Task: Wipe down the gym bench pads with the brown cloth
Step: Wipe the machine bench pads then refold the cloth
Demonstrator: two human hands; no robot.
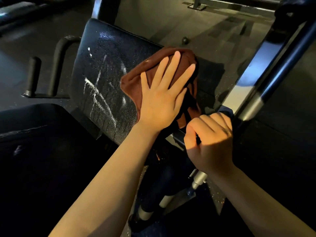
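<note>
- left hand [160, 101] lies flat, fingers straight and spread, pressing the cloth [135, 82] on the back pad [102, 79].
- cloth is brown, soft and napped, bunched in folds at the pad's right side.
- pad is black, grained and glossy, streaked with white foam.
- right hand [210, 142] is curled into a fist around a dark object i cannot identify, beside a smooth metal bar [256, 103].
- seat pad [34, 134], dark, lies lower left.

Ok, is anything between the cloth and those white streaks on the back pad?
Nothing visible. The left hand presses the brown cloth flat on the back pad, and the white streaks lie on bare pad just left of it.
</note>
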